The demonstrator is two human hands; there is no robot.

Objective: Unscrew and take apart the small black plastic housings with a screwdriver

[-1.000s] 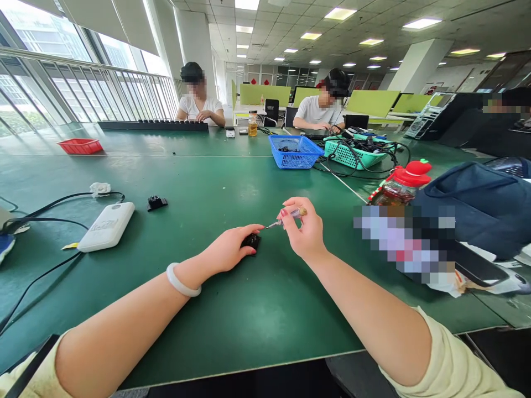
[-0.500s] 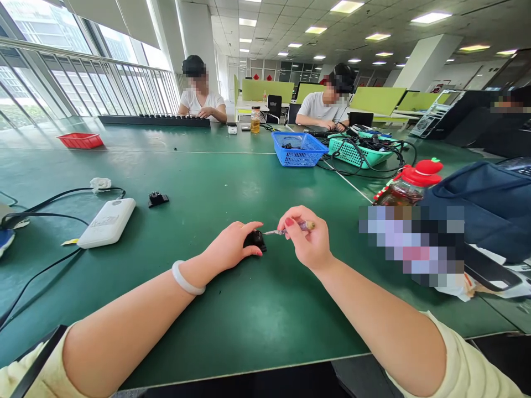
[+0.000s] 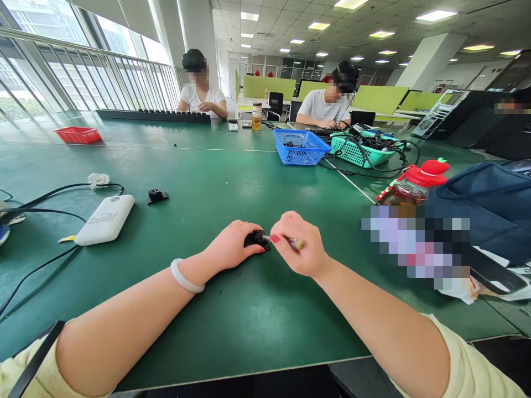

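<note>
My left hand (image 3: 230, 246), a white bangle on its wrist, holds a small black plastic part (image 3: 258, 240) down on the green table (image 3: 249, 320), thumb and fingers around its sides. My right hand (image 3: 299, 243) is closed round a slim pen-like tool (image 3: 297, 244) with a thin metal tip. That tip meets the right side of the black part. Fingers cover much of the shaft, so the exact kind of tool is unclear. A similar small black part (image 3: 157, 195) lies farther left on the table.
Left are a white power bank (image 3: 106, 220) with black cables and a red tray (image 3: 78, 135). Ahead stand a blue basket (image 3: 301, 148) and a green basket (image 3: 352, 152) with cables. A red-lidded jar (image 3: 415, 182) and dark bag (image 3: 485, 210) sit right. Two people work across the table.
My right hand has moved slightly left and turned, bringing the tool closer over the black part. My left hand keeps its hold. The view has shifted a little.
</note>
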